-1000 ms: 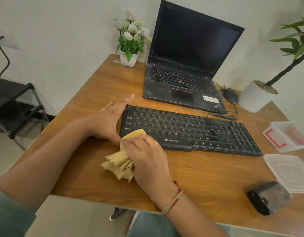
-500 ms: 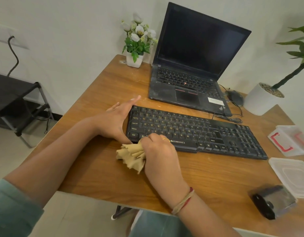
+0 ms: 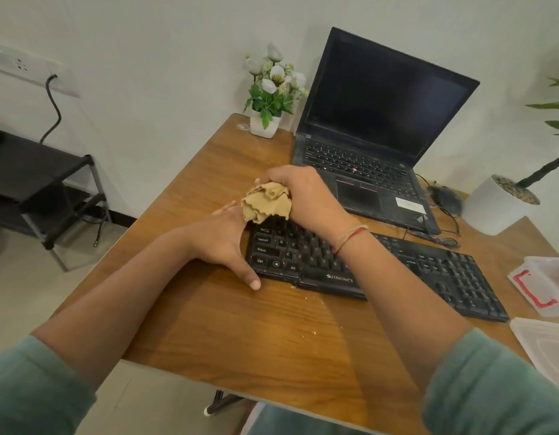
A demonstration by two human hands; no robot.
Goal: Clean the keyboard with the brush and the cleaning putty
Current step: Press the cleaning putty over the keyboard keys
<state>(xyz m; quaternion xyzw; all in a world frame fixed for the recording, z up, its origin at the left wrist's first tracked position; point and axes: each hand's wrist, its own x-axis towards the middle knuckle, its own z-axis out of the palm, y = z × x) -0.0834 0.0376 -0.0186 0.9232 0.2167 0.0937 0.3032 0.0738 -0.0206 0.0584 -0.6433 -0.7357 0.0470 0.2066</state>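
Gripping: the right hand [image 3: 306, 196] has its fingers curled tight around a crumpled tan cloth [image 3: 265, 202], bunched into a wad that sticks out of the fist toward the left.
Cloth position: held over the far left corner of the keyboard [image 3: 366, 265]; whether it touches the keys cannot be told.
Left hand [image 3: 224, 243]: laid flat against the keyboard's left end, fingers spread loosely and holding nothing, thumb reaching along the near left corner onto the tabletop [image 3: 240, 334].
Keyboard: black, lying across the middle of the tabletop, its left end nearer the camera, partly covered by the right forearm.
Crumbs [image 3: 306, 298]: pale specks scattered on the wood just in front of the keyboard's near edge.
Laptop [image 3: 375, 136]: open, screen dark, standing behind the keyboard.
Flower pot [image 3: 265, 120]: white, with white blooms, at the far left corner beside the laptop.
Mouse [image 3: 444, 197]: black, right of the laptop, near a white planter [image 3: 488, 211].
Containers: a clear box with red clips [image 3: 542, 285] and a clear lid [image 3: 548, 343] at the right edge.
Brush and putty: not identifiable anywhere in view.
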